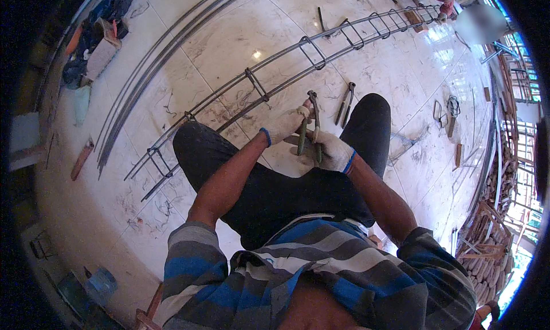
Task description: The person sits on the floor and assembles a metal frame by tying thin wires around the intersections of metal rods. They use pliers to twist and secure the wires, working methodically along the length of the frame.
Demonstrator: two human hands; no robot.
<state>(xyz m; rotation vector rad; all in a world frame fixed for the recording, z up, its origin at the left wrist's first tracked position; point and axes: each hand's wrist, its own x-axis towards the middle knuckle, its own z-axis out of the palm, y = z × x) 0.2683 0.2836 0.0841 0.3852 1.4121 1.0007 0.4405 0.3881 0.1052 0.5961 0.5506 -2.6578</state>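
My right hand (334,149), in a white work glove with a blue cuff, is closed around a handle of a pair of pincers (302,138) with green handles. The tool stands with its head pointing away from me, between my knees. My left hand (286,126), gloved alike, has its fingers closed at the upper part of the same pincers, just below the jaws. Beyond my hands a long cage of steel rebar (240,104) with square stirrups lies across the floor from lower left to far right. My left knee is up against it.
Another pair of pincers (345,105) lies on the tiles by my right knee. Long loose rebars (134,80) run along the left. Wire scraps dot the tiled floor. Another person's hand (442,17) is at the cage's far end. Stacked wood (497,215) lines the right.
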